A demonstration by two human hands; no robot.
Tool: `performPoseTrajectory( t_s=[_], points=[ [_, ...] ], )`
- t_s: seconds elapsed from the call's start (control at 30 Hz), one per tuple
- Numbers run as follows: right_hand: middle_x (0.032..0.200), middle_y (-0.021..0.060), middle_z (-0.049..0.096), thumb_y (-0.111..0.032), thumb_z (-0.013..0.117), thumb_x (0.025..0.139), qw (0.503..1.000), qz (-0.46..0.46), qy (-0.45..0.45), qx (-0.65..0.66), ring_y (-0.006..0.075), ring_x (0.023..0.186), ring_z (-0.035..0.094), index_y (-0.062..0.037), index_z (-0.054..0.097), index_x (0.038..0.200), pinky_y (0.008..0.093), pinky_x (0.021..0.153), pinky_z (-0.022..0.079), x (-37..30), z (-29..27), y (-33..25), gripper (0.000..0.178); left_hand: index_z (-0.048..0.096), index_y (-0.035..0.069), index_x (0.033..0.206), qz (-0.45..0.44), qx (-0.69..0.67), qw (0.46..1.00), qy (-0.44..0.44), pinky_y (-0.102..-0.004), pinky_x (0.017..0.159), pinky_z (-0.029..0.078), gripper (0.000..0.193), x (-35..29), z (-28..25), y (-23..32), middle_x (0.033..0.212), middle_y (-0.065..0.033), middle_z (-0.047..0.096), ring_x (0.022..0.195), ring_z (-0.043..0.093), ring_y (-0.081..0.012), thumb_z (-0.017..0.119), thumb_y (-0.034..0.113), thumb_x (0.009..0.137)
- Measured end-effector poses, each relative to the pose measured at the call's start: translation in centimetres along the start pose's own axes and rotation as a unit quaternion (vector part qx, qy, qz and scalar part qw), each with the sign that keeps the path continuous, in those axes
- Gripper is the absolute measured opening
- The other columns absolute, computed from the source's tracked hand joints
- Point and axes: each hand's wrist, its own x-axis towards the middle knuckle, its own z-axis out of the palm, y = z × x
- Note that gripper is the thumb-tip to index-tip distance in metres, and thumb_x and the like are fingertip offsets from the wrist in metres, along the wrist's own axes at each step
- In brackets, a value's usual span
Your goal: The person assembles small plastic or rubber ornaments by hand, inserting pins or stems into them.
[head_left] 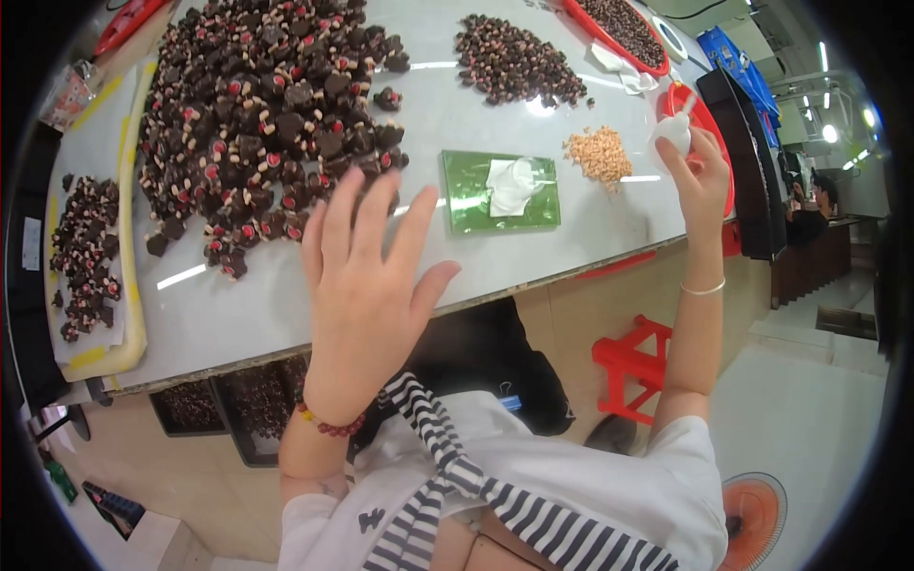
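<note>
My left hand (367, 276) is open with its fingers spread, palm down. Its fingertips reach the near edge of a big pile of dark brown pieces (286, 124) with red and pale bits on them. At the right, my right hand (702, 176) is closed round a small white squeeze bottle (672, 136) with a narrow tip. Between my hands lies a green rectangular plate (462, 205) bearing a white smeared blob (512, 186). Beside the plate sits a small heap of tan pieces (598, 157). Farther back is a heap of small dark pieces (514, 62).
A yellow-edged tray (133, 314) with more brown pieces stands at the left. Red basins (657, 62) line the far right of the white table (219, 328). Below are dark trays (252, 400), a red stool (633, 366) and an orange fan (757, 519).
</note>
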Motion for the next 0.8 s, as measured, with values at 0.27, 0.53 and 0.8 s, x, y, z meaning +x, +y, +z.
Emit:
performPoseTrajectory(
  t_s=[0.27,0.53,0.8],
  points=[
    [0.084,0.001,0.058,-0.015,0.071,0.076,0.988,0.073,0.063,0.12,0.0066,0.07,0.053,0.0009,0.057,0.098,0.0209,0.061,0.041,0.1,1.7,4.4,0.03,0.058,0.005,0.091,-0.025,-0.059,0.997,0.047,-0.039,0.08,0.039,0.021,-0.6,0.9,0.2,0.095,-0.0082,0.051,0.09,0.048,-0.0281,0.066,0.01,0.072],
    [0.081,0.0049,0.06,-0.008,0.066,0.075,0.998,0.024,0.007,0.051,0.0119,0.07,0.054,-0.0023,0.062,0.084,0.0239,0.063,0.042,-6.5,1.7,-0.3,0.011,0.058,0.002,0.088,-0.014,-0.07,0.995,0.076,-0.0357,0.073,0.044,0.009,1.2,1.0,0.2,0.09,-0.0105,0.056,0.082,0.054,-0.0278,0.059,0.001,0.079],
    [0.079,0.0087,0.06,-0.004,0.063,0.076,1.0,0.013,-0.002,0.013,0.0182,0.064,0.055,-0.0002,0.062,0.084,0.0252,0.059,0.044,-7.0,3.6,-1.5,0.008,0.058,0.003,0.088,0.023,-0.152,0.976,0.153,-0.0244,0.052,0.038,0.012,1.8,0.2,-0.2,0.085,-0.0086,0.053,0.065,0.049,-0.0195,0.054,0.015,0.089]
  ],
)
